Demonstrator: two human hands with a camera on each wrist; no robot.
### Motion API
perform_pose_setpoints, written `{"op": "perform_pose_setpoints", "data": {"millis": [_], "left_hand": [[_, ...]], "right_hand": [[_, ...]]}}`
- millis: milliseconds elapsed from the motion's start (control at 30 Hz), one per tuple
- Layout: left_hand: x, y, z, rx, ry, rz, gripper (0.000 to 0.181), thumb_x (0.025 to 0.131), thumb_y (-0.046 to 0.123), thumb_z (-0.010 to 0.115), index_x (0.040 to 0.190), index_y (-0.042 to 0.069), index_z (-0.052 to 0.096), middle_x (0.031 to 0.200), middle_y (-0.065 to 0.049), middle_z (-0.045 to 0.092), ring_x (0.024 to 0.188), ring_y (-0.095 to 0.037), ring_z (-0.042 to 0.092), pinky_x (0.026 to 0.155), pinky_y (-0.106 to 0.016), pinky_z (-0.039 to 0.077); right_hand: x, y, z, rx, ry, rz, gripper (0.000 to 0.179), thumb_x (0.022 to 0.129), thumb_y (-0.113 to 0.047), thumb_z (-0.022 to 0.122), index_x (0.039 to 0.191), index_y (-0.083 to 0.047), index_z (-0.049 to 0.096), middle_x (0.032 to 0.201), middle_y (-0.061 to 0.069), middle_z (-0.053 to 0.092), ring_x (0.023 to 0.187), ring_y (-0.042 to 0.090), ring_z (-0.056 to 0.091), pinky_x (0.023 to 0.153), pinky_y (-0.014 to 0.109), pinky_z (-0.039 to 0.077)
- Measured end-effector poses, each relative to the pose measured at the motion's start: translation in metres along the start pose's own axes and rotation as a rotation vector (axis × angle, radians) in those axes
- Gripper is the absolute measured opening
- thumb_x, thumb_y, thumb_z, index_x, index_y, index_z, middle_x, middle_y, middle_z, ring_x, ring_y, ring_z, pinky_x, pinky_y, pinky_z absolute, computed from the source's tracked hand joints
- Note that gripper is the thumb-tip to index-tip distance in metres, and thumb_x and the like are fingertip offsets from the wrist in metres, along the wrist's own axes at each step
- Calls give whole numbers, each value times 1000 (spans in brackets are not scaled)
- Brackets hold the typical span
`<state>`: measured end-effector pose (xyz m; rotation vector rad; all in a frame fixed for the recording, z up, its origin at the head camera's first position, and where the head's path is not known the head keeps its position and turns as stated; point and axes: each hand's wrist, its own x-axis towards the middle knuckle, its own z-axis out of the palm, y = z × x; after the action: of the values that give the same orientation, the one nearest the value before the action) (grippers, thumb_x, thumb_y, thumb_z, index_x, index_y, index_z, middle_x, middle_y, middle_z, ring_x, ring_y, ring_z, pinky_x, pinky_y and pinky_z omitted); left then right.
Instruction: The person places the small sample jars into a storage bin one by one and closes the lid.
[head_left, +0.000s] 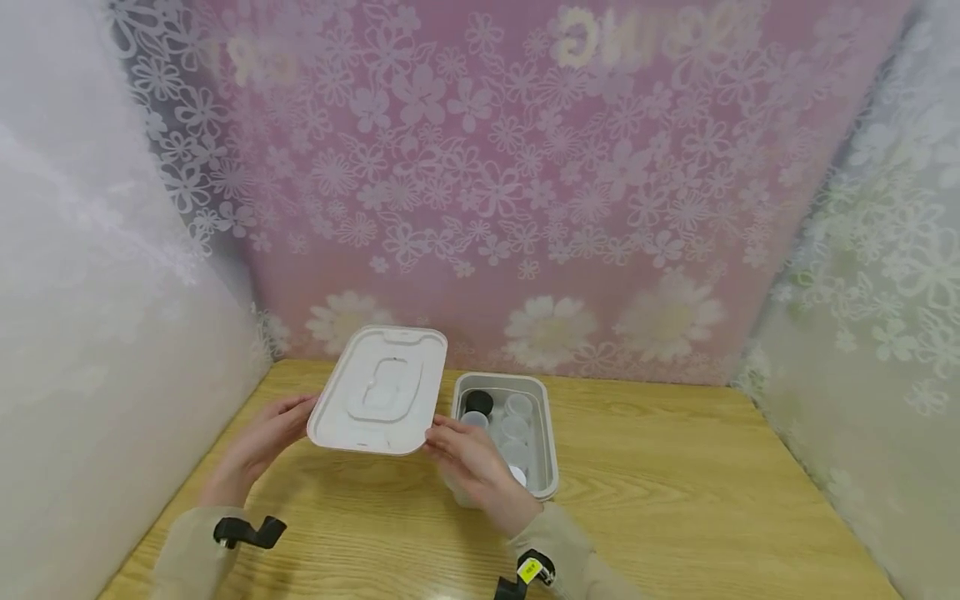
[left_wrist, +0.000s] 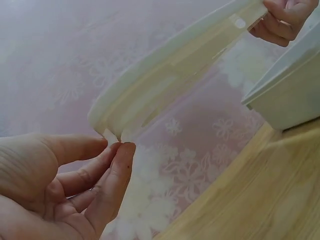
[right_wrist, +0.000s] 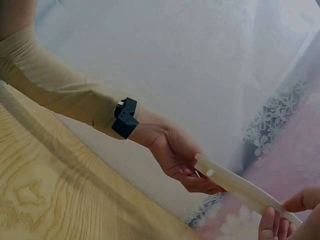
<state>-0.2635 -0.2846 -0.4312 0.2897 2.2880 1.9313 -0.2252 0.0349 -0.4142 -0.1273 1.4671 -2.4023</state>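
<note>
A white rectangular plastic lid (head_left: pixel 382 390) with rounded corners is held up off the table, tilted, its ridged face toward the head camera. My left hand (head_left: pixel 266 433) pinches its left edge; in the left wrist view, the left thumb and fingertips (left_wrist: pixel 125 155) meet at the rim. On the opposite edge, my right hand (head_left: pixel 474 468) grips the lid between thumb and fingers. Just right of the lid stands an open white bin (head_left: pixel 552 450), partly covered by the right hand. Inside it are several small round containers, among them a black one (head_left: pixel 479 402) and a clear one (head_left: pixel 517 406).
The bin stands on a wood-grain table (head_left: pixel 660 483). Behind it hangs a pink flowered sheet (head_left: pixel 480 217), with pale walls at the left (head_left: pixel 97 292) and right (head_left: pixel 892 350). Each sleeve carries a black wrist mount (head_left: pixel 247 532).
</note>
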Motion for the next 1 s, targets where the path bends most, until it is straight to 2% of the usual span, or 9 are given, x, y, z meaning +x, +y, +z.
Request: {"op": "perform_pose_setpoints", "data": {"millis": [133,233,400,533,667,800,1000], "left_hand": [[14,9,10,-16,-23,-17,64,109,37,46,151,-10,37,147,-12,51,114,7,57,97,-17,47],[23,16,17,-52,-47,-4,63,109,36,46,152,-10,37,151,-16,48,115,3,59,99,-20,48],[34,24,32,-92,-69,2,60,109,31,50,150,-12,39,147,-20,51,114,-4,63,100,-25,51],[40,27,46,-80,-110,-34,62,107,31,53,151,-10,38,152,-25,44,126,-16,59,103,-30,50],[46,26,59,-61,-155,-59,60,106,27,57,152,-7,38,154,-25,42,136,-28,51,106,-34,48],[51,24,71,-72,-179,-64,58,104,22,60,151,-6,40,150,-23,47,132,-25,54,107,-36,48],[56,25,88,-107,-156,-71,57,103,20,62,149,-6,43,144,-20,53,124,-19,60,104,-35,50]], "right_hand": [[-9,-12,-15,-2,-32,19,41,101,4,52,138,19,42,109,6,61,88,8,63,84,22,53],[-15,-19,-26,-5,-43,19,38,100,6,52,135,19,44,106,5,62,88,9,64,84,22,54],[-21,-30,-50,-69,-103,20,33,100,5,53,130,18,52,109,3,64,90,10,66,86,23,55],[-26,-37,-70,-115,-136,27,37,101,4,52,135,19,49,107,2,68,92,10,67,88,23,55],[-32,-44,-86,-155,-160,53,36,102,3,51,135,16,45,106,2,67,95,11,68,90,25,55],[-35,-51,-96,-189,-166,79,34,101,2,53,132,12,46,107,3,65,95,12,68,90,27,55],[-40,-60,-113,-188,-155,95,29,103,0,52,130,9,49,106,4,66,95,13,69,89,26,57]]}}
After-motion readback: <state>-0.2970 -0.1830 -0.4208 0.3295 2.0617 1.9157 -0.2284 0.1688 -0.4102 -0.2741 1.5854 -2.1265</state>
